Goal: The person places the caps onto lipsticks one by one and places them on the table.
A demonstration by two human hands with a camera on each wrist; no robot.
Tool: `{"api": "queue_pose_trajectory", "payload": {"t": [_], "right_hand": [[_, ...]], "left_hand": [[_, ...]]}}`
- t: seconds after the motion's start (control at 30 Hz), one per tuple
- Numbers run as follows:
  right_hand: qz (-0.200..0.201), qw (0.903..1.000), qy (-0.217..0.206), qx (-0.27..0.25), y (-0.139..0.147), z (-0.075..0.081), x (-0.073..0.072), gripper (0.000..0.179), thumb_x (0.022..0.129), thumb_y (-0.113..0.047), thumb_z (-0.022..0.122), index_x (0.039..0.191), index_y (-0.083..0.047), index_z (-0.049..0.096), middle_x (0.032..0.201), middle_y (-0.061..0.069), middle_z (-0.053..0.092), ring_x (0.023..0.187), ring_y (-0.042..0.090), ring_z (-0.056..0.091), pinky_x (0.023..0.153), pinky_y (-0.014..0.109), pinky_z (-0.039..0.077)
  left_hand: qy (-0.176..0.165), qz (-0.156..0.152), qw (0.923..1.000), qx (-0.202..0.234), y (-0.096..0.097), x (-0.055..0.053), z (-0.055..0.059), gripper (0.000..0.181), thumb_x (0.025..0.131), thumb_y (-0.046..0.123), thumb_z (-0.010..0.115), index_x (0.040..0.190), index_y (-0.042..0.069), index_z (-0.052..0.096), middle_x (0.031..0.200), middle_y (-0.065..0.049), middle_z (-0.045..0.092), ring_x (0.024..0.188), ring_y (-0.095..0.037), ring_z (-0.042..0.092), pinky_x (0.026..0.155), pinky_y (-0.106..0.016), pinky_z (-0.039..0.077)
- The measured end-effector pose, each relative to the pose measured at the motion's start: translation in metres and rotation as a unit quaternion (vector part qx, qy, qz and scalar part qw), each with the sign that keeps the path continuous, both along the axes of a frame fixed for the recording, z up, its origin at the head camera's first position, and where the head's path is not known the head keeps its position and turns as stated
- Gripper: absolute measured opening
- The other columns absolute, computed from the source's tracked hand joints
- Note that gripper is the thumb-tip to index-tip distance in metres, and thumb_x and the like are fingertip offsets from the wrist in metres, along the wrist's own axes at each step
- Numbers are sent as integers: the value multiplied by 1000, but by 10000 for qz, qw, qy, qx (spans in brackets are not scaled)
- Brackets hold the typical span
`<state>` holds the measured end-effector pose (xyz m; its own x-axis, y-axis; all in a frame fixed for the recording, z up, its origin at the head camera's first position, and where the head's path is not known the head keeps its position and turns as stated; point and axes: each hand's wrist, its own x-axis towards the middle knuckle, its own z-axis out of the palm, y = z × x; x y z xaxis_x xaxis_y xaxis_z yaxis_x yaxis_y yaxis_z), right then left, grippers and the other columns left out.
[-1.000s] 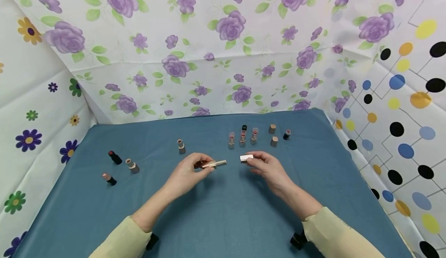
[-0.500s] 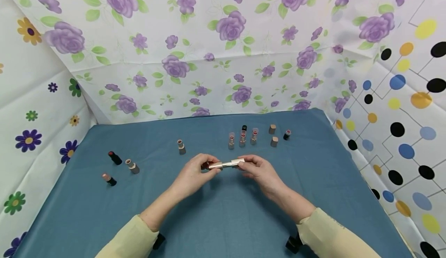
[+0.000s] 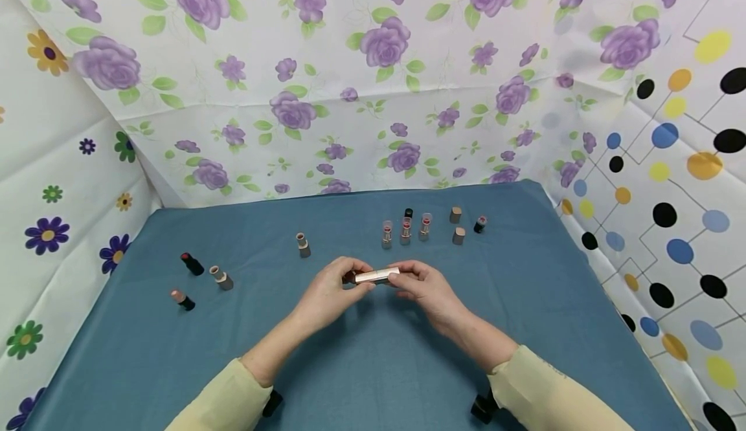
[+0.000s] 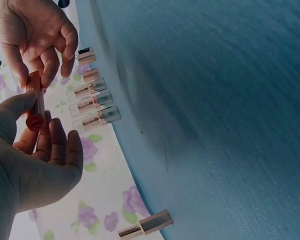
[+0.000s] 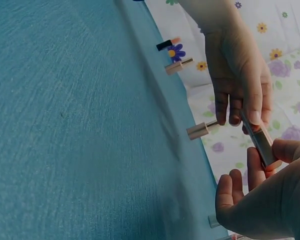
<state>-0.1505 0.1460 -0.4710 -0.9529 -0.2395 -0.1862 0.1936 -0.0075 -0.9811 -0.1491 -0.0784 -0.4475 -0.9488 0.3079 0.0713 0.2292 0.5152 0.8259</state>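
Observation:
A shiny rose-gold lipstick tube (image 3: 377, 276) is held crosswise above the blue cloth, its cap and base forming one bar. My left hand (image 3: 332, 295) pinches the base end between thumb and fingers. At the other end, my right hand (image 3: 431, 294) pinches the cap. From the left wrist, the end of the lipstick tube (image 4: 36, 107) shows a dark red round face beside the left thumb. In the right wrist view the tube (image 5: 261, 142) spans between both hands' fingertips.
Uncapped lipsticks stand at left, among them a black one (image 3: 192, 264), a pink-tipped one (image 3: 183, 299) and a grey one (image 3: 221, 277). Another (image 3: 303, 245) is behind my left hand. Clear-capped lipsticks (image 3: 406, 232) and brownish caps (image 3: 458, 236) stand at back right. Patterned sheets (image 3: 350, 127) surround the cloth.
The hands have come together. The cap in my right hand has moved left onto the lipstick in my left hand, covering the thin inner tube that showed before.

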Motion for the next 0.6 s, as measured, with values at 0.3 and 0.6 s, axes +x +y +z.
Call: {"api": "queue_pose_trajectory", "payload": {"t": [0.3, 0.6], "right_hand": [[47, 9997, 180, 153, -1, 1, 0, 38, 98, -26, 73, 129, -5, 65, 115, 9, 70, 118, 41, 60, 101, 56, 47], [453, 9954, 558, 639, 0, 3, 0, 41, 99, -28, 72, 133, -6, 64, 113, 8, 71, 114, 34, 63, 102, 56, 45]], "left_hand": [[125, -69, 9996, -229, 1, -2, -1, 18, 93, 24, 79, 110, 24, 72, 100, 9, 61, 92, -12, 59, 83, -38, 52], [848, -465, 9854, -1405, 2, -3, -5, 15, 94, 28, 79, 108, 24, 77, 99, 10, 65, 92, -20, 58, 75, -36, 49]]}}
